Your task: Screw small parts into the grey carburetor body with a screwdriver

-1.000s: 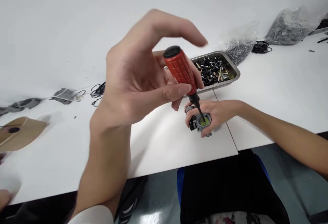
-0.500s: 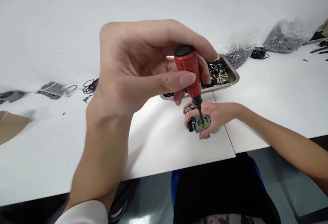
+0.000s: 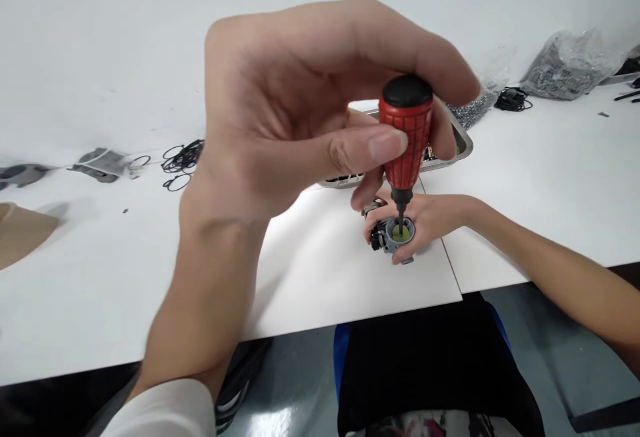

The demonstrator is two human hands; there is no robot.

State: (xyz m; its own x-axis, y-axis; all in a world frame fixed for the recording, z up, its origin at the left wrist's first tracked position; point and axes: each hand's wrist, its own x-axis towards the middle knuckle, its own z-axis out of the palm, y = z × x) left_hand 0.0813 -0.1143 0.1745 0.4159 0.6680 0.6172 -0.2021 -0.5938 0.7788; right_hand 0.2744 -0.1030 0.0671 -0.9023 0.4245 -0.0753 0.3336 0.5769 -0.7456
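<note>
Left hand (image 3: 300, 104) closest to camera, raised above worktop (image 3: 320, 270), thumb and fingers pinched round red screwdriver (image 3: 405, 130) handle, black cap on top; shaft points straight down, tip inside green centre of small grey part (image 3: 397, 234); right hand (image 3: 425, 224) lies on worktop, fingers wrapped round the grey part, pinning it near the front edge; just behind the hands a metal tray (image 3: 463, 144) mostly hidden by left hand, contents hard to tell; left side, black rubber rings (image 3: 180, 160) loose on worktop, grey pieces (image 3: 103, 160) beyond; far right, clear bags (image 3: 567, 67) of dark small parts, black cable (image 3: 513, 98) beside
</note>
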